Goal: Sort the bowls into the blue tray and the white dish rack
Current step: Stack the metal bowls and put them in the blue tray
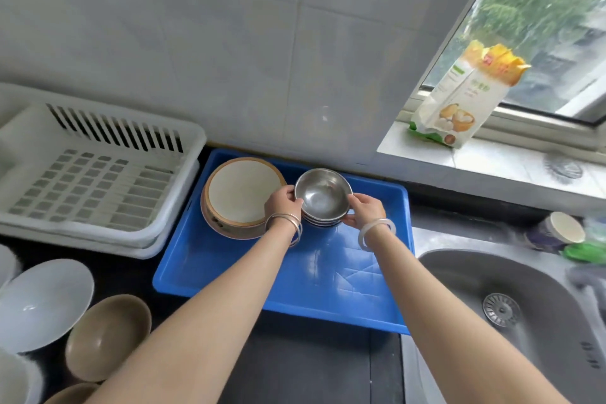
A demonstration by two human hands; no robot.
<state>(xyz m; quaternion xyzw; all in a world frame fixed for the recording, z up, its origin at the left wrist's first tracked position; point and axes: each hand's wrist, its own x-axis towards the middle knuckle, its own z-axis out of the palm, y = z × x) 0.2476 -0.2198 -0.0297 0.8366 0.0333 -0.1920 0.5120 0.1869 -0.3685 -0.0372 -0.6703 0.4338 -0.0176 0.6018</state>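
Steel bowl stack (323, 198) gripped by left hand (282, 203) and right hand (366, 211) inside blue tray (328, 285), beside tan-rimmed bowl stack (242, 195). White dish rack (98, 174) holds no bowls; white bowl (42, 303) and tan bowl (106, 336) wait on counter, unsorted.

The stack of round stainless-steel bowls (323, 198) is polished metal, bright and reflective inside. The rectangular blue plastic tray (328, 275) is smooth and glossy, its floor catching pale reflections. The slatted white plastic dish rack (98, 180) looks matt. The tan-rimmed cream bowls (242, 190) have a dull satin finish. The wide white bowl (39, 302) gleams like glazed ceramic. The grey metal sink (475, 272) looks brushed.
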